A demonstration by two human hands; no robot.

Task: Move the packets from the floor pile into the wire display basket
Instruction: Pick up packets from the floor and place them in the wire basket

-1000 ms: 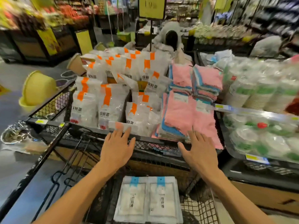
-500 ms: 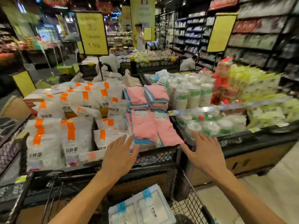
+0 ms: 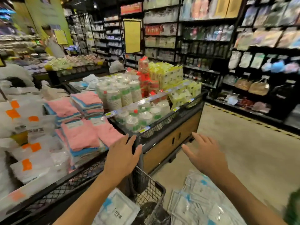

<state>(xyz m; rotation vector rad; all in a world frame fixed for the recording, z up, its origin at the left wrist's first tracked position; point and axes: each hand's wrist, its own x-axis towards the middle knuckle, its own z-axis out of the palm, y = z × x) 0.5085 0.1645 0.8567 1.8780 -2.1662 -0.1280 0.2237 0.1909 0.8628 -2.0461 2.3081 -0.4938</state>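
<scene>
A pile of clear packets with blue tabs (image 3: 199, 202) lies on the floor at the lower right. One such white packet (image 3: 116, 210) lies inside the black wire display basket (image 3: 151, 189) at the bottom centre. My left hand (image 3: 121, 157) hovers above the basket's corner, fingers spread, holding nothing. Above the floor pile my right hand (image 3: 206, 155) is stretched out, fingers spread, palm down and empty.
A display table (image 3: 170, 143) with wire-mesh rim stands ahead, loaded with pink cloths (image 3: 81, 135), orange-tabbed white bags (image 3: 30, 153), paper cup stacks (image 3: 120, 95) and yellow packs (image 3: 172, 75). Stocked shelves (image 3: 211, 46) line the back. Bare floor (image 3: 243, 151) stretches right. A person (image 3: 53, 44) stands far left.
The view has swung to the right, bringing the floor pile and aisle into sight. Both hands stayed open and moved right with it, the right one now over the floor pile.
</scene>
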